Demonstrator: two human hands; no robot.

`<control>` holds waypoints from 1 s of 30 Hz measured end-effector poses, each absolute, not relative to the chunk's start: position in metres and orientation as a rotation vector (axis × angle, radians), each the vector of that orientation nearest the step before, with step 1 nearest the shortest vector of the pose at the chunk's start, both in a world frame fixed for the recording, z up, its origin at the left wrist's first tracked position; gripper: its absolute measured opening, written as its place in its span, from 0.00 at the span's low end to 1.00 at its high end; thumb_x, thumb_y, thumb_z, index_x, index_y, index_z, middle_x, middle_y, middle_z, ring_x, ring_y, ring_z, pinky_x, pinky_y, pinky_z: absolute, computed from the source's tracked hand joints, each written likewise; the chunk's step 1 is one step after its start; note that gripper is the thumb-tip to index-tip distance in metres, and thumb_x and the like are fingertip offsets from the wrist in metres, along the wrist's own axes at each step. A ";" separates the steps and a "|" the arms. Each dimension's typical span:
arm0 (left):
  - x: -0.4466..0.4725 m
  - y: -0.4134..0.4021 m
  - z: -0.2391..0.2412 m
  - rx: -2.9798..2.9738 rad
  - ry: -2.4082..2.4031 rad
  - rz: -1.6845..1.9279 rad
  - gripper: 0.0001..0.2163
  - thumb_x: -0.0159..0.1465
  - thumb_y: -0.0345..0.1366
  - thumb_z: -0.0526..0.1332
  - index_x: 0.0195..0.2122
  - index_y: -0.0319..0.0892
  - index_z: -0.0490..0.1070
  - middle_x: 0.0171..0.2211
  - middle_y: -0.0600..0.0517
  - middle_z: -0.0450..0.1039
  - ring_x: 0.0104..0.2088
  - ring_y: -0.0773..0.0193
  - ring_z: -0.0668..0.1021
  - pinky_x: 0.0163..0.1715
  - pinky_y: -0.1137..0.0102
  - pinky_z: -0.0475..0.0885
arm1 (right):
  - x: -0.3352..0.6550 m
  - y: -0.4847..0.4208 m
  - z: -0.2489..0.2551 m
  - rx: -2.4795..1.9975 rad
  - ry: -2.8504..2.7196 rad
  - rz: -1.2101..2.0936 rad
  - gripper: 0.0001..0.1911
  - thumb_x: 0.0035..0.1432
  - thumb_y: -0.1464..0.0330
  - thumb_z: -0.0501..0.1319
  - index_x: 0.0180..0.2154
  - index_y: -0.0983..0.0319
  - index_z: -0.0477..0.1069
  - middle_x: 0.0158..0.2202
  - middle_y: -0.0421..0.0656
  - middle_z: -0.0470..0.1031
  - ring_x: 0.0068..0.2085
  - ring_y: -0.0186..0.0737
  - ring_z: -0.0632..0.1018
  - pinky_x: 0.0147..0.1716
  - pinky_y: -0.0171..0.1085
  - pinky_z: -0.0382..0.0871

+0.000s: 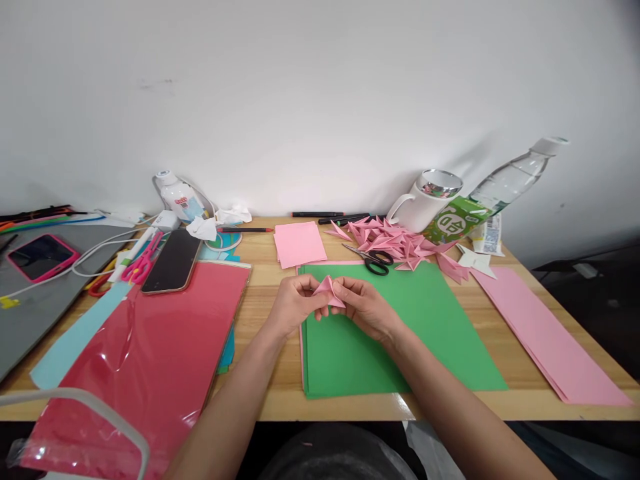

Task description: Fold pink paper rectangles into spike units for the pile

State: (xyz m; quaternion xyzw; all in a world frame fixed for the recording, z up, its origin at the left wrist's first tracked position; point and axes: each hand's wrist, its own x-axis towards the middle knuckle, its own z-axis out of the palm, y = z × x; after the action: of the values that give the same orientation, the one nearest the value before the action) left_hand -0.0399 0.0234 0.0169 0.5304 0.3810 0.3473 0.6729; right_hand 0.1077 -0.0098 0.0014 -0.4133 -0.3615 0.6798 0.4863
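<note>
Between my two hands is a small piece of folded pink paper [326,288], held above the upper left of a green paper sheet [400,340]. My left hand [296,303] pinches its left side with thumb and fingers. On the right side, my right hand [367,308] grips it the same way. Just beyond my hands lies a stack of pink paper squares [300,244]. A heap of folded pink paper pieces [390,239] sits to the right of that stack, with black-handled scissors [377,261] at its near edge.
A white mug [425,203], a green packet [456,221] and a tilted clear bottle [517,175] stand at the back right. Long pink paper strips [545,333] lie at right. On the left are a red sheet in plastic [145,360], a phone [173,261] and pink scissors [143,261].
</note>
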 end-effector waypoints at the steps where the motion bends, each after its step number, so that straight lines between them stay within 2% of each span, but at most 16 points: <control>1: -0.040 0.023 0.016 1.205 0.857 0.773 0.10 0.48 0.35 0.67 0.19 0.38 0.65 0.14 0.55 0.69 0.14 0.72 0.69 0.14 0.76 0.62 | 0.108 -0.010 0.000 -0.992 -0.891 1.660 0.17 0.47 0.56 0.66 0.25 0.64 0.70 0.23 0.38 0.70 0.25 0.31 0.70 0.27 0.32 0.63; 5: -0.040 0.022 0.013 1.200 0.876 0.751 0.11 0.47 0.35 0.68 0.19 0.38 0.65 0.14 0.54 0.69 0.14 0.70 0.70 0.14 0.75 0.63 | 0.107 -0.009 -0.005 -1.024 -0.975 1.550 0.17 0.48 0.57 0.66 0.23 0.65 0.69 0.21 0.37 0.68 0.23 0.28 0.66 0.25 0.31 0.59; 8: -0.037 0.022 0.013 1.161 0.874 0.788 0.11 0.47 0.34 0.67 0.19 0.39 0.64 0.14 0.54 0.69 0.14 0.70 0.70 0.14 0.75 0.63 | 0.104 -0.009 -0.004 -1.037 -0.957 1.505 0.17 0.49 0.57 0.65 0.24 0.65 0.69 0.20 0.37 0.68 0.23 0.29 0.67 0.26 0.31 0.60; 12: -0.036 0.023 0.019 1.076 0.866 0.877 0.10 0.47 0.33 0.67 0.19 0.38 0.64 0.14 0.54 0.70 0.15 0.70 0.71 0.16 0.75 0.65 | 0.102 -0.010 0.000 -0.989 -0.805 1.620 0.17 0.47 0.56 0.66 0.25 0.64 0.68 0.23 0.37 0.70 0.25 0.31 0.71 0.29 0.33 0.65; 16: -0.037 0.025 0.022 1.019 0.894 0.918 0.10 0.46 0.33 0.67 0.18 0.38 0.65 0.15 0.54 0.71 0.16 0.70 0.72 0.16 0.76 0.65 | 0.106 -0.011 0.001 -1.012 -0.767 1.676 0.17 0.45 0.58 0.68 0.23 0.65 0.69 0.21 0.37 0.69 0.23 0.27 0.68 0.26 0.29 0.62; 20: -0.038 0.026 0.019 1.044 0.879 0.922 0.09 0.46 0.32 0.67 0.19 0.38 0.65 0.15 0.54 0.70 0.16 0.69 0.72 0.16 0.75 0.65 | 0.106 -0.011 0.000 -1.042 -0.860 1.555 0.17 0.45 0.58 0.68 0.22 0.65 0.68 0.19 0.36 0.68 0.21 0.27 0.66 0.23 0.30 0.59; 23: -0.037 0.027 0.017 1.028 0.887 0.932 0.09 0.46 0.33 0.67 0.19 0.37 0.66 0.15 0.55 0.69 0.16 0.70 0.71 0.16 0.75 0.65 | 0.103 -0.013 0.001 -1.124 -0.929 1.428 0.19 0.47 0.56 0.66 0.21 0.64 0.67 0.19 0.36 0.67 0.21 0.28 0.66 0.23 0.31 0.61; 26: -0.037 0.027 0.018 0.988 0.897 0.939 0.10 0.46 0.34 0.67 0.20 0.37 0.67 0.16 0.55 0.70 0.17 0.70 0.72 0.17 0.76 0.64 | 0.100 -0.013 0.003 -1.124 -0.982 1.350 0.17 0.49 0.55 0.64 0.26 0.63 0.69 0.21 0.37 0.69 0.23 0.30 0.70 0.26 0.33 0.65; 30: -0.036 0.026 0.018 0.960 0.867 0.834 0.10 0.45 0.35 0.69 0.21 0.36 0.68 0.19 0.53 0.72 0.20 0.69 0.73 0.20 0.75 0.65 | 0.100 -0.013 0.004 -1.043 -1.020 1.316 0.15 0.45 0.60 0.68 0.31 0.63 0.70 0.25 0.38 0.72 0.26 0.32 0.72 0.28 0.33 0.67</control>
State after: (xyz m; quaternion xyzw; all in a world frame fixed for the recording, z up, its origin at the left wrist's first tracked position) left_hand -0.0363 0.0259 0.0176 0.4341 0.3921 0.3771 0.7180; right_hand 0.0998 -0.0131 0.0038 -0.4415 -0.4317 0.5574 0.5550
